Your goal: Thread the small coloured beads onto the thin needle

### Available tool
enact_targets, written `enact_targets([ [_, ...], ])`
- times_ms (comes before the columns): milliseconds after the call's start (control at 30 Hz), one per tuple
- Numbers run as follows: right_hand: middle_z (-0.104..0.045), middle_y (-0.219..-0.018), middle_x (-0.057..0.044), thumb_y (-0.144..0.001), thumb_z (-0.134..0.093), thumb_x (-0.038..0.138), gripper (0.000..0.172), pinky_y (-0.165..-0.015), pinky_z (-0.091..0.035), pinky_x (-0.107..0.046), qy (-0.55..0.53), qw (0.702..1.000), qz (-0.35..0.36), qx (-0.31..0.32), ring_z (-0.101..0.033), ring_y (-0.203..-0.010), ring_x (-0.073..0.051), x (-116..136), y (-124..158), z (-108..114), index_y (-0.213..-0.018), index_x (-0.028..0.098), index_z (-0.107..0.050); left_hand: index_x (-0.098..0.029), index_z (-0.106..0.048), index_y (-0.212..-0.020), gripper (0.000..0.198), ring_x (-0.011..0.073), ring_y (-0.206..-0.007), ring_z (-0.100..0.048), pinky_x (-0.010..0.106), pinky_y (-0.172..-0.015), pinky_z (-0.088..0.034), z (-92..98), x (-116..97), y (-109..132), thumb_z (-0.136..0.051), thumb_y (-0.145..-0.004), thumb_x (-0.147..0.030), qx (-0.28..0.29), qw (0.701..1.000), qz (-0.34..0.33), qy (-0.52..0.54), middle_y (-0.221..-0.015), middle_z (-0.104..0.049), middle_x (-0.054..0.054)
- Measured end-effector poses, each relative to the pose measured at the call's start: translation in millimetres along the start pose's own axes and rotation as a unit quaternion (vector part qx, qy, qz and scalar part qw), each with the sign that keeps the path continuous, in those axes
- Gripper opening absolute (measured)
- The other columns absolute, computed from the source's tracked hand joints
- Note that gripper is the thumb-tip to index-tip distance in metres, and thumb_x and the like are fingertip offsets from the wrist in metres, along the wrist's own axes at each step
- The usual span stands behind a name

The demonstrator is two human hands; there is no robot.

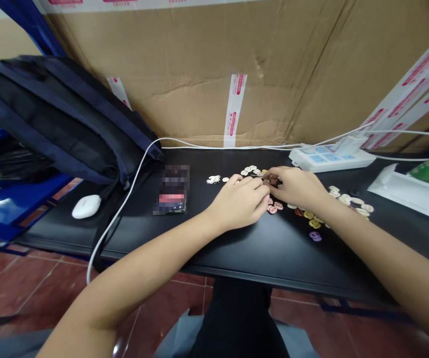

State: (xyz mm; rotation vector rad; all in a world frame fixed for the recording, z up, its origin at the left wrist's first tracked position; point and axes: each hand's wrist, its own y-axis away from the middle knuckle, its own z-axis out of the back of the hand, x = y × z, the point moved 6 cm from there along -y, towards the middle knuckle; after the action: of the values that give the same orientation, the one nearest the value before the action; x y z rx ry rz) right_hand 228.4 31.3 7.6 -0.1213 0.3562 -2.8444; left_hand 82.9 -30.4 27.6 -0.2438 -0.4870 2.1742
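Note:
My left hand [240,201] and my right hand [296,186] meet over the middle of a black table [237,248], fingers curled and pinched together over a small piece I cannot make out. Small flat plastic pieces lie scattered round them: white ones [252,170] behind the hands, a tiny white cluster [213,179] to the left, pink ones [273,208] under the fingertips, yellow ones [313,222] and a purple one [315,236] by my right wrist, and cream ones [352,201] further right.
A phone [172,191] lies left of my hands, a white mouse [86,206] further left. A dark backpack [61,119] leans at the back left. A white power strip [330,156] with cables sits behind. Cardboard boxes [237,64] stand along the back.

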Motion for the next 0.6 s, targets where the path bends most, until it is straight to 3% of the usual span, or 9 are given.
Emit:
enact_targets([
  [267, -0.079, -0.1, -0.006, -0.087, -0.056, 0.034, 0.028, -0.068, -0.047, -0.033, 0.015, 1.0, -0.016, -0.01, -0.073, -0.09, -0.027, 0.4, 1.7, 4.6, -0.106, 0.024, -0.073, -0.017, -0.069, -0.104, 0.028, 0.0224, -0.102, -0.066, 0.04, -0.093, -0.039, 0.2, 0.8, -0.2, -0.043, -0.105, -0.025, 0.001, 1.0, 0.004, 0.009, -0.106, -0.072, 0.009],
  [467, -0.079, -0.105, -0.007, -0.087, -0.054, 0.031, 0.03, -0.069, -0.048, -0.033, 0.03, 0.999, -0.013, -0.03, -0.073, -0.091, -0.028, 3.3, 4.8, 9.7, -0.109, 0.024, -0.073, -0.017, -0.07, -0.102, 0.026, 0.0225, -0.101, -0.066, 0.039, -0.093, -0.04, 0.3, 3.4, -0.1, -0.044, -0.103, -0.023, 0.001, 1.0, 0.011, 0.014, -0.105, -0.072, 0.009],
  [600, -0.078, -0.103, -0.008, -0.086, -0.057, 0.031, 0.025, -0.072, -0.05, -0.036, -0.019, 0.997, -0.028, -0.065, -0.072, -0.091, -0.029, -0.3, 5.4, 16.7, -0.103, 0.024, -0.074, -0.016, -0.069, -0.102, 0.023, 0.0236, -0.103, -0.067, 0.04, -0.093, -0.042, -1.3, 7.6, -0.7, -0.047, -0.102, -0.022, 0.002, 0.999, 0.027, 0.016, -0.106, -0.072, 0.009],
])
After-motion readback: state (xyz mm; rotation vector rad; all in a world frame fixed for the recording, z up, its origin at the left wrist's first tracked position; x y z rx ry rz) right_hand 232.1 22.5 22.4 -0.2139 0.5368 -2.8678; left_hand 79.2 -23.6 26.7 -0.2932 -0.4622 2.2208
